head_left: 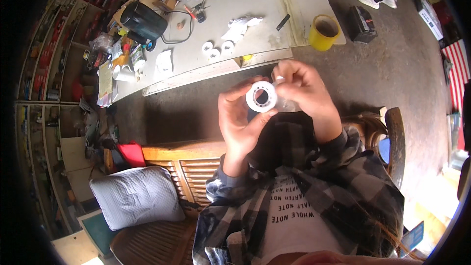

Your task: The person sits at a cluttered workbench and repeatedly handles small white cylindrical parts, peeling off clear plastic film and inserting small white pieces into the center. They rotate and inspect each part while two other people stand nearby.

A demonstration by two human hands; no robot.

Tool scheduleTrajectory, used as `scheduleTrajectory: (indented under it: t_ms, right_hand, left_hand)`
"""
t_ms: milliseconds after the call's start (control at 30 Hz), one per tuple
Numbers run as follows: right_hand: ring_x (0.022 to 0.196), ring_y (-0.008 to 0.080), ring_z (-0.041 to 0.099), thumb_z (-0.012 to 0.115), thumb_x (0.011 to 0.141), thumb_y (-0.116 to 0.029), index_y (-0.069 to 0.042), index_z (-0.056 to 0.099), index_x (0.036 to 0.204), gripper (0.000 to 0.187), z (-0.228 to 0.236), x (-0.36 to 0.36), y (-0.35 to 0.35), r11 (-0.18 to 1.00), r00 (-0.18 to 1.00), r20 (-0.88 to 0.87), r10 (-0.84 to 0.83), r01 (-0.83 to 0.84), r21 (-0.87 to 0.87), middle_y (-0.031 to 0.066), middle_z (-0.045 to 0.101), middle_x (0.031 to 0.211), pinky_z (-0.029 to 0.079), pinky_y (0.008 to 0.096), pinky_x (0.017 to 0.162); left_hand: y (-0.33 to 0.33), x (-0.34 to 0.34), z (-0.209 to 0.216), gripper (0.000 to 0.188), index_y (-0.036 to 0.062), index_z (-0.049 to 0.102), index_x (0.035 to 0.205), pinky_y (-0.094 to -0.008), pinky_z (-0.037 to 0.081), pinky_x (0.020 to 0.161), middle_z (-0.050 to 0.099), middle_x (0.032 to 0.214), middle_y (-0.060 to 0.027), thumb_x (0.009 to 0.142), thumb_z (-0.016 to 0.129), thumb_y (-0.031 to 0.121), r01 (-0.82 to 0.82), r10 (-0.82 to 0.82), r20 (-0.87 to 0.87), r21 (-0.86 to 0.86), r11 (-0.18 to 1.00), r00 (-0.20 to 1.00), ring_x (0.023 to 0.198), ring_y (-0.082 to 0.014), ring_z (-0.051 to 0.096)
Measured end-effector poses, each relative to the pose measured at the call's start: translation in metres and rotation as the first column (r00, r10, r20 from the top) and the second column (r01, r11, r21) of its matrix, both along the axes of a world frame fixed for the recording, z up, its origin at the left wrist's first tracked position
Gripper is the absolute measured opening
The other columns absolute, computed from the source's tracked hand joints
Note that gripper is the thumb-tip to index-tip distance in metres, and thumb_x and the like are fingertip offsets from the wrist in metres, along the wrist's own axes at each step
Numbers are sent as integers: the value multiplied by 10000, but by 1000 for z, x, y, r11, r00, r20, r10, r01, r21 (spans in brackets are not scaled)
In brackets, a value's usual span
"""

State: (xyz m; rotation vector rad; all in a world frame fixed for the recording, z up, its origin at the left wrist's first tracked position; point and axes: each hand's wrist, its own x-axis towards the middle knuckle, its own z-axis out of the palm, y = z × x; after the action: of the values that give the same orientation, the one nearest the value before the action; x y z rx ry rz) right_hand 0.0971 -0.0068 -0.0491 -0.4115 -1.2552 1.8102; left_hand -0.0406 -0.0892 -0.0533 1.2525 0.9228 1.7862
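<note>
My left hand [234, 118] is closed around a small white tape roll [250, 99], with its round opening and ringed inner core turned up toward me. Close against the roll's right side is my right hand [308, 92], fingers bent and pinched together, partly blurred. A thin translucent strip [286, 104] shows between the roll and that hand; whether it is tape or wrapping I cannot tell. Three similar white rolls [205, 44] lie together on the table beyond my hands.
The pale table [196, 71] holds a dark cylindrical container [144, 21], crumpled white paper [240, 28], a black marker-like stick [283, 22], and a wide yellow tape roll [321, 42]. A wooden bench [196, 156] with a grey cushion [135, 196] is at left. Another person's shoes [366, 0] show far right.
</note>
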Motion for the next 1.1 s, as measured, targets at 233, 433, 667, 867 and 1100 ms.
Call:
scheduleTrajectory:
  t_ms: [233, 433, 667, 867, 1100]
  right_hand:
    - [590, 3, 405, 673, 782, -13, -90, 456, 662, 260, -2, -1, 3, 998, 994, 91, -57, 60, -26, -73, 449, 646, 302, 173, 501]
    - [633, 26, 460, 671, 791, -20, -79, 476, 674, 234, -6, 0, 7, 996, 987, 137, -81, 83, -12, -47, 475, 683, 365, 178, 565]
    - [594, 12, 457, 700, 788, -51, -62, 491, 679, 236, 6, 0, 3, 991, 955, 265, -130, 118, 60, -39, 524, 639, 364, 172, 519]
    - [633, 17, 461, 682, 816, -80, -65, 504, 695, 216, -10, -2, 5, 989, 993, 24, -112, 114, -94, -41, 524, 678, 356, 173, 555]
    - [644, 44, 411, 614, 890, -234, -67, 503, 727, 258, -1, 3, 5, 980, 984, 89, -154, 164, -115, -35, 473, 675, 329, 196, 605]
  left_hand:
    - [-5, 0, 4, 569, 21, 440, 1130, -379, 431, 971, 491, 1233, -186, 663, 743, -97, 11, -14, -68, -56, 998, 998, 1156, -262, 503]
    - [-4, 4, 5, 609, -1, 428, 1140, -359, 441, 961, 530, 1192, -184, 641, 766, -85, -21, 13, -81, -107, 994, 997, 1105, -241, 538]
    - [-3, 2, -1, 578, 20, 425, 1144, -378, 423, 978, 491, 1228, -167, 673, 738, -95, 43, -53, -88, -108, 993, 995, 1166, -254, 492]
    - [1, 1, 5, 584, 14, 414, 1157, -376, 406, 991, 492, 1225, -159, 677, 721, -112, 98, -100, -22, -91, 991, 995, 1169, -248, 483]
    - [2, -3, -2, 585, 22, 406, 1153, -357, 416, 960, 488, 1226, -187, 672, 703, -128, 71, -63, 64, -136, 988, 996, 1131, -238, 498]
